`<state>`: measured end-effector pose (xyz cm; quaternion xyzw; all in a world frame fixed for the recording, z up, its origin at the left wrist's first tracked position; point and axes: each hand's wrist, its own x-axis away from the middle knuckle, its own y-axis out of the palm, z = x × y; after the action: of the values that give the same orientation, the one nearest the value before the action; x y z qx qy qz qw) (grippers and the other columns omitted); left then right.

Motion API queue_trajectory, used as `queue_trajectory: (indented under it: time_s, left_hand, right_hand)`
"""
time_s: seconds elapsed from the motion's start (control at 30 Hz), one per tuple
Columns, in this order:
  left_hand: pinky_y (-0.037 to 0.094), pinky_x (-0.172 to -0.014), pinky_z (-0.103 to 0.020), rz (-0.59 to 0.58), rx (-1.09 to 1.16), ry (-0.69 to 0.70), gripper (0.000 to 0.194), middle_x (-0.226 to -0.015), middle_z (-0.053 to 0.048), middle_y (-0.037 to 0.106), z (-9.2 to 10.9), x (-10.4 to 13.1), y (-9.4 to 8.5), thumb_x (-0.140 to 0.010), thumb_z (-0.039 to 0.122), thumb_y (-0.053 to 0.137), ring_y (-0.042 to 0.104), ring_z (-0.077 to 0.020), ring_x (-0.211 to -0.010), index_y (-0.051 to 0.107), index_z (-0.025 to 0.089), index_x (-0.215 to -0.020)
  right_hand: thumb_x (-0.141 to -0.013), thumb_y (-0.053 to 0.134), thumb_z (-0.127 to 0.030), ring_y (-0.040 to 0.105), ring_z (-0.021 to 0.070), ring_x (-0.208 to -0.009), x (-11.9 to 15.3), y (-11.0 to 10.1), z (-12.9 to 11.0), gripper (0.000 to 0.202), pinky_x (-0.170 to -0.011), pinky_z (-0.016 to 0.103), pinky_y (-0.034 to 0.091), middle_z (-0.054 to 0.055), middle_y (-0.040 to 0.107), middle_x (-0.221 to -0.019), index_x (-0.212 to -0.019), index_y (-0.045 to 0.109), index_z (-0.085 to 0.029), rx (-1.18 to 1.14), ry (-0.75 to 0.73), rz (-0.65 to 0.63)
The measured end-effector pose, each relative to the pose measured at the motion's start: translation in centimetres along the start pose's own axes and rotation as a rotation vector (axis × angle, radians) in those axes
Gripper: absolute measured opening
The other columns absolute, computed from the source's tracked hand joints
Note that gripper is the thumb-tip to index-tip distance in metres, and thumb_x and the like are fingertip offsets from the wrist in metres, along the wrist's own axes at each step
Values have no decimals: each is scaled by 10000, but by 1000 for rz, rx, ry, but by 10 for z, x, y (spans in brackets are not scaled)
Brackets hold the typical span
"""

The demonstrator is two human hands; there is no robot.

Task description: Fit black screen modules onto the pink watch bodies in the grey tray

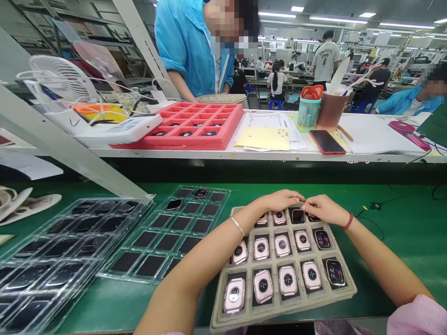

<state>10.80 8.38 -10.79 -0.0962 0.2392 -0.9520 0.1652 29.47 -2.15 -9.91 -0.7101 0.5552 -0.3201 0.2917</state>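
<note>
A beige compartment tray (282, 304) lies on the green bench in front of me, filled with rows of smartwatch cases. Most show pink-framed sensor backs, such as the watch (288, 280); the watches in the right column show lit faces, such as the watch (335, 271). My left hand (284, 200) rests over the tray's far edge, fingers stretched out above a dark-faced watch (298, 215). My right hand (323, 208) is closed at the far right corner, fingertips pinched beside the left fingers. It partly covers a watch (314, 217); what it pinches is hidden.
Left of the tray lies a clear plastic tray (150, 253) with two watch faces in it, beside stacked clear trays (70, 251). A shelf (265, 156) ahead holds a red foam tray (223, 132), papers, a phone (327, 141) and cups. A person in blue (192, 46) stands behind it.
</note>
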Motion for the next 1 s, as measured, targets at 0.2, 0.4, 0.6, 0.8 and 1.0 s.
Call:
queue_trajectory:
  time_s: [0.2,0.4,0.6,0.8,1.0]
  left_hand:
    - [374,-1023,-286,1,9,-9,371,-1242,-53,582,4,1,0,-946,260,422,535,-187,-1130,585,116,-1246]
    - [378,-1017,-277,-12,26,8,348,-1240,-53,581,2,0,-1,-944,262,435,527,-178,-1145,589,119,-1221]
    - [372,-1033,-268,-36,32,19,360,-1302,-52,539,-8,-4,-2,-949,283,438,508,-169,-1182,571,142,-1253]
    - [366,-1031,-249,-29,3,23,367,-1314,-50,528,-8,-4,-1,-948,283,438,495,-166,-1194,568,131,-1256]
    - [376,-985,-209,-22,-21,5,360,-1297,-35,540,-2,-1,-1,-950,283,435,506,-152,-1170,573,138,-1248]
  right_hand:
    - [-889,500,-461,400,97,-548,-4,1,2,410,-508,228,272,-9,508,-603,-655,513,-125,-28,9,-32]
    - [-914,501,-229,510,137,-756,14,15,-6,151,-686,256,341,13,571,-812,-821,588,-148,174,-230,344]
    - [-920,511,-184,492,141,-755,72,33,-21,139,-664,256,332,19,535,-842,-791,553,-153,232,-329,126]
    - [-943,502,-208,511,100,-706,71,29,-27,182,-669,216,348,-18,577,-773,-791,588,-160,-55,-242,110]
    - [-947,461,-224,464,90,-617,58,25,-18,251,-600,218,297,-23,560,-688,-742,579,-138,55,-105,79]
